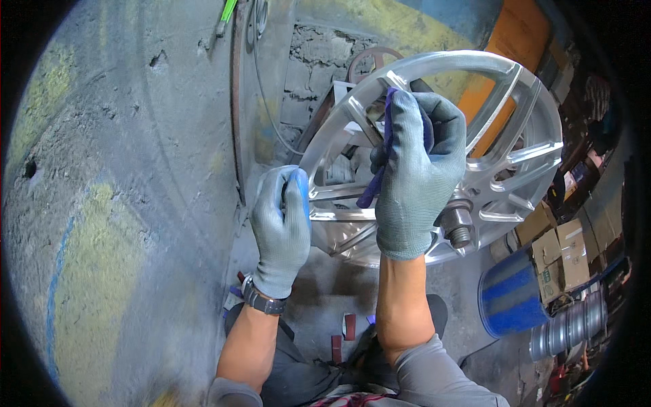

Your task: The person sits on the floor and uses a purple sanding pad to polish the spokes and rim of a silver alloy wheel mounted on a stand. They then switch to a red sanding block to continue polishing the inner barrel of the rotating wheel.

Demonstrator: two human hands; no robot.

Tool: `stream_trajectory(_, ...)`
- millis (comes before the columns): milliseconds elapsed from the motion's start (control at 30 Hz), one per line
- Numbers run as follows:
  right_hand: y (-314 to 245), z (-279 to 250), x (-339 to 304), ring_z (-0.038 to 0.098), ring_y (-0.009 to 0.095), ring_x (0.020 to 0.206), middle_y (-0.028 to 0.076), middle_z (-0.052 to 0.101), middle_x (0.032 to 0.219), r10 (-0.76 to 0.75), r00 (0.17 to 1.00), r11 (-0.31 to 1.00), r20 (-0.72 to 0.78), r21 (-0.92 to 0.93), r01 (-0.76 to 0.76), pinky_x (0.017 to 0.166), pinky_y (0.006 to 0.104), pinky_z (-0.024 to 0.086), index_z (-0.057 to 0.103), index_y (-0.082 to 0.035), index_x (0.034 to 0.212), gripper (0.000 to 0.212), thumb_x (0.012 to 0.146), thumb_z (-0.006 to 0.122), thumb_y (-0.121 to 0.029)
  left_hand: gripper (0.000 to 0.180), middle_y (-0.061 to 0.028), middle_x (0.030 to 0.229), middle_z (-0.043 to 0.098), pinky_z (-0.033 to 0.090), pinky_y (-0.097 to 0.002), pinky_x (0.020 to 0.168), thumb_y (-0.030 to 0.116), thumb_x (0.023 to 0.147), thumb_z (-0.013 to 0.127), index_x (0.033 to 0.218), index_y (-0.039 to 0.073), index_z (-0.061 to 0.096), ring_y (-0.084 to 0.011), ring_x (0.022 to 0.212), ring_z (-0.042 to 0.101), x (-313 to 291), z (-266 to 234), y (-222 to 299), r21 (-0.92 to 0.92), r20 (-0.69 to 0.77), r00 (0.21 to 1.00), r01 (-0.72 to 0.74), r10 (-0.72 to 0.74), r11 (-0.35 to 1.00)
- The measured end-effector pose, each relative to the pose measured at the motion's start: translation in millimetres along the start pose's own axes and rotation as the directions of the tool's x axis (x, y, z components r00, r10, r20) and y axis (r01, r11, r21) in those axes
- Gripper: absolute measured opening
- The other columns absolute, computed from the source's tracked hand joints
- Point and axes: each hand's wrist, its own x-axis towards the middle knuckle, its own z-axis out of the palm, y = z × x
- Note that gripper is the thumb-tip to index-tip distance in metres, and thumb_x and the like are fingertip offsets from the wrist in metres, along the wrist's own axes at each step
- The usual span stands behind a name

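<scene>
A bare silver alloy wheel [468, 61] with many spokes stands tilted in front of me, held at its hub by a large nut on a threaded shaft [458, 220]. My left hand [281, 227], gloved in grey with blue on the fingers, is closed on the wheel's left rim. Higher up, my gloved right hand [417, 163] pinches a folded purple strip [371, 191], apparently sandpaper, against a spoke on the upper left. The right fingertips are partly hidden behind the spoke and strip.
A rough, paint-stained wall [135, 169] rises close on the left, with a cable [264, 95] farther along. To the right stand a blue drum [508, 295], cardboard boxes [563, 258] and a ribbed metal cylinder [569, 325]. Reddish-brown strips [348, 326] lie below by my legs.
</scene>
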Motion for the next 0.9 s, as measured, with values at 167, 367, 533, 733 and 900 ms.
stream_trajectory(167,-1,-16,-3,0.057,0.004,0.063,0.006,0.074,0.103,0.022,0.999,0.997,0.041,0.073,-0.024,0.051,0.0200,0.046,0.065,-0.005,0.116,0.020,0.108,0.073,-0.022,0.026,-0.0079,0.111,0.067,0.051,-0.0315,0.094,0.017,0.116,0.050,0.122,-0.003,0.066,-0.0153,0.102,0.061,0,0,-5,0.027,0.013,1.000,-0.016,0.015,0.999)
stream_trajectory(367,1,-59,-27,0.067,0.012,0.070,0.018,0.070,0.126,0.012,0.999,0.976,-0.051,0.216,-0.001,0.060,0.0275,0.059,0.056,-0.002,0.129,0.026,0.110,0.067,-0.017,0.026,-0.0009,0.104,0.062,0.048,-0.0294,0.084,0.020,0.117,0.050,0.121,0.000,0.066,-0.0100,0.092,0.054,-4,4,-9,-0.048,0.028,0.997,0.075,-0.074,0.996)
stream_trajectory(533,7,-86,-66,0.068,0.018,0.076,0.014,0.067,0.109,0.224,0.974,0.965,0.030,0.135,-0.226,0.069,0.0310,0.059,0.054,0.000,0.135,0.033,0.108,0.062,-0.017,0.019,-0.0115,0.104,0.068,0.052,-0.0345,0.086,0.012,0.113,0.057,0.109,-0.003,0.067,-0.0193,0.093,0.063,-1,1,-13,-0.009,-0.035,0.999,0.002,-0.002,1.000)
stream_trajectory(733,28,-119,-119,0.072,0.016,0.087,0.013,0.069,0.102,0.531,0.802,0.810,0.274,0.115,-0.576,0.074,0.0304,0.061,0.053,0.002,0.132,0.025,0.112,0.059,-0.011,0.029,-0.0019,0.110,0.061,0.047,-0.0262,0.093,0.022,0.118,0.051,0.120,-0.003,0.065,-0.0088,0.102,0.055,-7,2,-18,-0.057,-0.010,1.000,0.026,-0.027,0.998)
stream_trajectory(900,47,-141,-147,0.075,0.024,0.087,0.017,0.071,0.109,0.645,0.698,0.680,0.311,0.183,-0.710,0.078,0.0391,0.065,0.054,-0.002,0.127,0.024,0.110,0.064,-0.015,0.032,-0.0034,0.112,0.063,0.048,-0.0284,0.094,0.025,0.119,0.049,0.123,-0.003,0.064,-0.0111,0.104,0.056,-10,-1,-23,-0.046,0.024,0.999,0.046,-0.045,0.998)
